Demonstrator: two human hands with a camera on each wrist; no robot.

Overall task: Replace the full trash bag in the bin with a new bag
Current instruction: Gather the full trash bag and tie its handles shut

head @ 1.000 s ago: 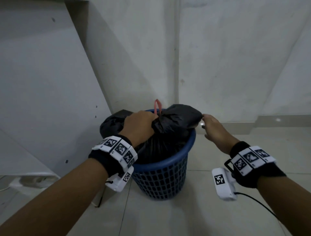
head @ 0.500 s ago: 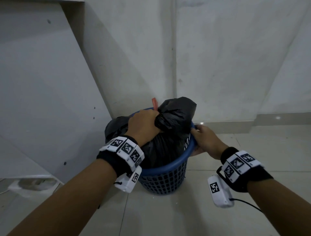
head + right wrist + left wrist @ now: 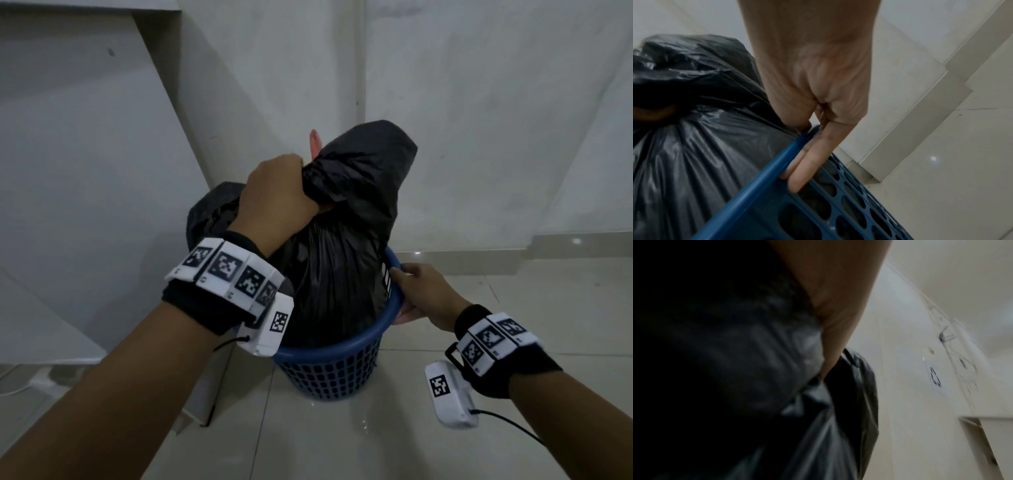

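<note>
A full black trash bag (image 3: 342, 267) sticks halfway out of a blue perforated bin (image 3: 329, 373) on the floor. My left hand (image 3: 277, 198) grips the bag's gathered neck, with the loose top (image 3: 370, 161) flopping to the right above it. A pink strip (image 3: 314, 142) pokes up behind my left hand. My right hand (image 3: 418, 294) grips the bin's right rim, thumb inside and fingers (image 3: 809, 164) outside on the mesh wall (image 3: 838, 211). In the left wrist view the bag (image 3: 756, 361) fills the frame, blurred.
The bin stands in a corner of white walls (image 3: 479, 120), with a slanted white panel (image 3: 85, 171) close on the left. A skirting ledge (image 3: 513, 253) runs behind. Pale floor tiles (image 3: 376, 442) lie open in front and to the right.
My left hand has lifted the bag's neck higher, pulling the bag partway out. My right hand left the bag's top and now grips the bin's rim.
</note>
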